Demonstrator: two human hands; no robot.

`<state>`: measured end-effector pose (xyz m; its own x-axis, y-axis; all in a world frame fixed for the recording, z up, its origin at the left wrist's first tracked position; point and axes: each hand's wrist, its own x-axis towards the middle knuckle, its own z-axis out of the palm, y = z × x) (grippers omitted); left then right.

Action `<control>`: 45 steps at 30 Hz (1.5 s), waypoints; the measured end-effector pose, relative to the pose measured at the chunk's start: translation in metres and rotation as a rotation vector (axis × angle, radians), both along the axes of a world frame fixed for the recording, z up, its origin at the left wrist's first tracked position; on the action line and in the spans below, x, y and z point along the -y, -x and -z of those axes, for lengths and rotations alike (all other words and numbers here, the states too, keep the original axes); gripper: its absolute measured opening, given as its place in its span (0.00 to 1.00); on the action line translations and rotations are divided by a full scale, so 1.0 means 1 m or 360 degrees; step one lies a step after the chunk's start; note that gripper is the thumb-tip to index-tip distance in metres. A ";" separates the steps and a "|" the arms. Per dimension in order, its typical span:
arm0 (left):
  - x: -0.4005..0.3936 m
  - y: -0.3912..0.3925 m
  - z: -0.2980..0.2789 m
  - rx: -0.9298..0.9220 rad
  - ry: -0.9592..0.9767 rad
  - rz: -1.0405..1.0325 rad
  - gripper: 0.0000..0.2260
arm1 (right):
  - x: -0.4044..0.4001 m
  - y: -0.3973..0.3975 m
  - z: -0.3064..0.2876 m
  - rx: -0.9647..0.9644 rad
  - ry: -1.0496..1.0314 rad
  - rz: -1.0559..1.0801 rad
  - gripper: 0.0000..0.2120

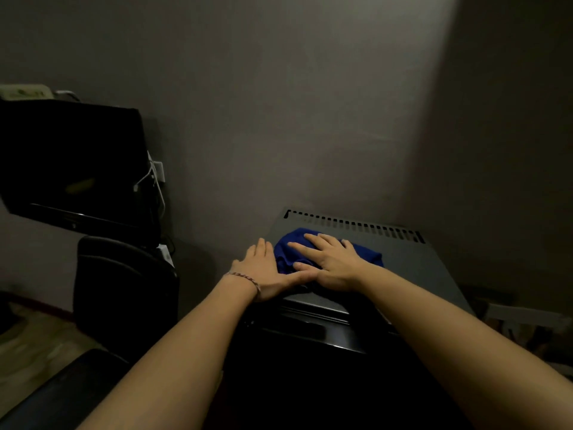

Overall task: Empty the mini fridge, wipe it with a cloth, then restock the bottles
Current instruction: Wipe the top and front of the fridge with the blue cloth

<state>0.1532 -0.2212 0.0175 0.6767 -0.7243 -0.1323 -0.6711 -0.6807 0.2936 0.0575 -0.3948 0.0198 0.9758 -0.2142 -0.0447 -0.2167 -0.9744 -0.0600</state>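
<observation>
A dim room is seen from above, with both bare forearms stretched forward onto the top of a mini fridge (412, 268). The fridge top is a grey metal panel with a row of vent slots along its back edge, set close to the wall (279, 103). A crumpled blue cloth (286, 249) is laid on this panel, toward its left front part.

The right hand (331, 263) is pressed flat on the cloth, palm down, its fingers (313, 240) spread and extended rather than curled; nothing is gripped. The left hand (263, 273) is laid flat on the left front corner of the fridge top, just beside the cloth, its fingers straight and released, its thumb reaching toward the right hand so that the two appear to touch. A thin braided bracelet (245, 279) is worn on the left wrist.

The dark front of the fridge is seen below the hands; whether its door is closed cannot be told. To the left, a black monitor (74, 159) and a dark chair (124, 290) are seen.
</observation>
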 end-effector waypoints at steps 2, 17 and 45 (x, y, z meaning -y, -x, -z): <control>0.001 -0.001 0.001 -0.0005 -0.0008 -0.0044 0.65 | 0.009 -0.018 0.002 0.0023 0.0033 -0.0031 0.27; 0.008 -0.005 0.011 0.0095 -0.0090 -0.0056 0.63 | 0.035 -0.102 0.001 0.0063 0.0080 0.0128 0.31; 0.001 0.006 0.005 0.0320 -0.0144 0.0187 0.54 | -0.007 0.121 -0.001 -0.0014 -0.0007 0.0448 0.35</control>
